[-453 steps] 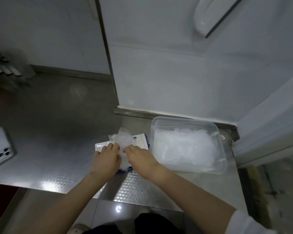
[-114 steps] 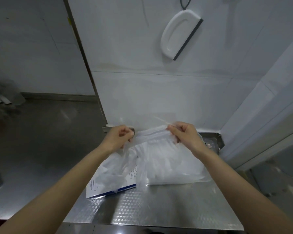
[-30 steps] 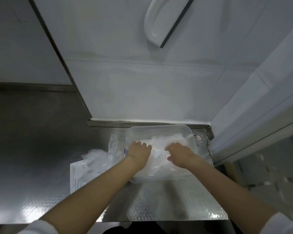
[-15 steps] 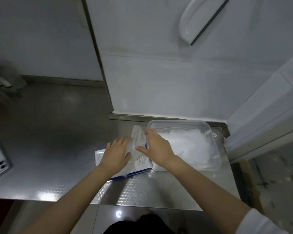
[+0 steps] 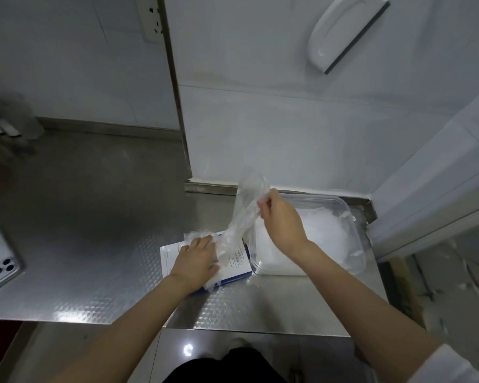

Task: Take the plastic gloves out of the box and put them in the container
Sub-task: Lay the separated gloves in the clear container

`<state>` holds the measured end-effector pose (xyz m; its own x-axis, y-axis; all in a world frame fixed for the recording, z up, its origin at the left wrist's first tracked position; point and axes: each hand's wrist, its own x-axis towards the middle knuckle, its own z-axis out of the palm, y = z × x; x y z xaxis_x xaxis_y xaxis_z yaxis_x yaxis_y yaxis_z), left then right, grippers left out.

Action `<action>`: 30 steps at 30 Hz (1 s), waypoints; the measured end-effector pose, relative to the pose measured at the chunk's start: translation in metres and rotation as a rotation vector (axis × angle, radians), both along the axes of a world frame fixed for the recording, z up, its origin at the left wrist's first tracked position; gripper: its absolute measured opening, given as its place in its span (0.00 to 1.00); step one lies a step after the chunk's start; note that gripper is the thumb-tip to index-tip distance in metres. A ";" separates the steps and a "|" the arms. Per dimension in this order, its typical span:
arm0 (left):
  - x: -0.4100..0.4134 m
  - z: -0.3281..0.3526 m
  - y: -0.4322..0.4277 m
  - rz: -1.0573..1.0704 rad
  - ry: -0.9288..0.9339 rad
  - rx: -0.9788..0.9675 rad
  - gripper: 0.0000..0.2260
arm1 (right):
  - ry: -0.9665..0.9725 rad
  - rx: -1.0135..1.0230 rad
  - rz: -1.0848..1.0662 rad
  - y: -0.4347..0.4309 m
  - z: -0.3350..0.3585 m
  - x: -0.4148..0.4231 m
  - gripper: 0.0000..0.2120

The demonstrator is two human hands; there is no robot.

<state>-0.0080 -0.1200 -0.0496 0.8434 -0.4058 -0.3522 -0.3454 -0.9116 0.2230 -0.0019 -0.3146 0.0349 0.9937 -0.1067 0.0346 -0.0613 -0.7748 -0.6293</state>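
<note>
At mid-frame our right hand pinches a bunch of clear gloves, stretched up out of the box just left of the container. Our left hand lies flat, fingers straight, pressing down on the box. A phone lies at the left edge.

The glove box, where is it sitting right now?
In the head view the glove box lies flat on the steel counter directly left of the clear container, with the left hand resting on it.
</note>
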 end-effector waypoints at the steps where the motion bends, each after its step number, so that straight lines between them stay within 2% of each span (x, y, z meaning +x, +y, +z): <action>1: 0.001 0.000 0.001 -0.003 0.024 -0.010 0.23 | -0.015 0.022 -0.013 -0.004 0.003 0.000 0.07; 4: 0.012 0.011 0.005 0.040 0.071 -0.159 0.20 | -0.042 0.040 0.004 -0.016 0.010 -0.003 0.06; 8: 0.029 0.046 0.004 0.255 0.022 -0.562 0.19 | -0.023 0.002 0.110 -0.018 0.013 -0.021 0.07; 10: 0.028 0.071 -0.002 0.238 0.223 -0.733 0.24 | -0.024 0.038 0.165 -0.014 0.013 -0.029 0.07; 12: 0.025 0.089 -0.011 0.185 0.390 -0.799 0.25 | -0.011 0.075 0.233 -0.009 0.013 -0.033 0.07; 14: 0.019 0.094 -0.015 0.169 0.394 -0.865 0.14 | 0.023 0.135 0.269 -0.005 0.015 -0.036 0.07; 16: 0.016 0.096 -0.017 0.233 0.371 -0.958 0.04 | 0.067 0.290 0.209 -0.003 0.018 -0.038 0.06; 18: 0.014 0.096 -0.017 0.300 0.386 -1.036 0.04 | 0.111 0.521 0.064 -0.002 0.021 -0.038 0.06; 20: 0.012 0.097 -0.017 0.314 0.389 -1.071 0.05 | 0.153 0.765 -0.065 -0.002 0.022 -0.038 0.07; 22: 0.008 0.098 -0.016 0.311 0.386 -1.070 0.07 | 0.151 0.877 -0.119 0.000 0.021 -0.039 0.08; 27: 0.008 0.095 -0.007 0.299 0.339 -1.019 0.08 | 0.017 0.745 -0.183 -0.002 0.019 -0.044 0.09; 30: 0.009 0.086 -0.001 0.310 0.308 -0.986 0.11 | 0.010 0.688 -0.212 -0.005 0.018 -0.044 0.06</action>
